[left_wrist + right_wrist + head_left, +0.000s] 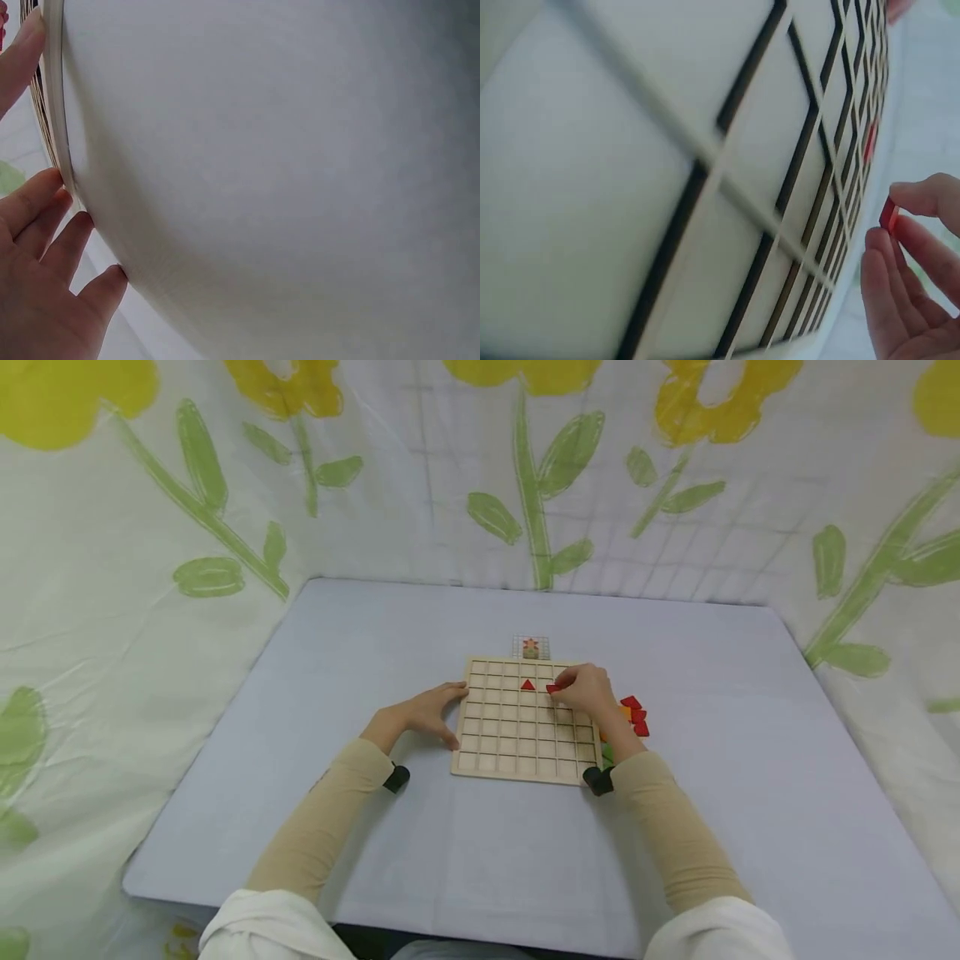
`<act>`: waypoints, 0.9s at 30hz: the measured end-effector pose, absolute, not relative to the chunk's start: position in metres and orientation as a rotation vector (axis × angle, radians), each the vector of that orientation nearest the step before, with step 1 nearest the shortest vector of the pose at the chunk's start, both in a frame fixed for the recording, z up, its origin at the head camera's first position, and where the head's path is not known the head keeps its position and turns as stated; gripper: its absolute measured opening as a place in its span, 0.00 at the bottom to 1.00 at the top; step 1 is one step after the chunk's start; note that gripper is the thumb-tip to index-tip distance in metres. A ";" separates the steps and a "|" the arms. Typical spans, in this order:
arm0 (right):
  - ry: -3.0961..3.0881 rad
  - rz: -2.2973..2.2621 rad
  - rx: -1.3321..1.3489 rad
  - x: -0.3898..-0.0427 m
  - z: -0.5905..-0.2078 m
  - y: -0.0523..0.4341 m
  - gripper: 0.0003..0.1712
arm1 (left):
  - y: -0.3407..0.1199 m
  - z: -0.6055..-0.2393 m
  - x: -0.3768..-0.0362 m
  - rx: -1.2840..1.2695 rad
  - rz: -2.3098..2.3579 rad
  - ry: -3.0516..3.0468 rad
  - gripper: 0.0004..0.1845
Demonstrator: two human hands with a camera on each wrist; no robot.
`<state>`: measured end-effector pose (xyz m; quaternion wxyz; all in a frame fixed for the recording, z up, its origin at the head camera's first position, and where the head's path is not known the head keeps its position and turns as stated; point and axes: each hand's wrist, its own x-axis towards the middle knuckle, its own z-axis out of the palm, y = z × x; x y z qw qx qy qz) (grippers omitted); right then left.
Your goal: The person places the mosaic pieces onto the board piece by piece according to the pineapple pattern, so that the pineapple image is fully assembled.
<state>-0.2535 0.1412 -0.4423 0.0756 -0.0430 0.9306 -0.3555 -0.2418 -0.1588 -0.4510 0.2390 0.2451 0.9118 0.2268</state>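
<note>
A square wooden grid board (498,747) lies on the table in the head view. My left hand (423,711) rests against its left side, thumb and fingers spread; the left wrist view shows the fingertips (84,219) at the board's edge. Over the upper right squares, my right hand (591,692) pinches a small red piece (889,214) between thumb and fingers. A red triangle (528,685) sits point-up in a square to the left of that hand. The held piece's full outline is partly covered by the fingers.
Behind the board's far edge lies a small gridded card (531,647) with a red and green picture. Loose red pieces (639,716), with orange and green pieces (608,755), lie right of the board, partly behind my right forearm. A flowered curtain (420,502) hangs beyond the table.
</note>
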 end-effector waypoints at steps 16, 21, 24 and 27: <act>2.767 -0.968 -0.278 -0.260 -0.452 0.084 0.14 | -0.156 -0.451 -0.242 0.693 0.628 2.497 0.54; 2.785 -0.883 -0.241 -0.261 -0.454 0.078 0.15 | -0.156 -0.452 -0.242 0.700 0.623 2.497 0.54; 2.788 -0.884 -0.230 -0.262 -0.455 0.077 0.15 | -0.158 -0.452 -0.241 0.689 0.619 2.500 0.54; 2.784 -0.909 -0.232 -0.262 -0.454 0.076 0.16 | -0.160 -0.451 -0.241 0.686 0.620 2.503 0.54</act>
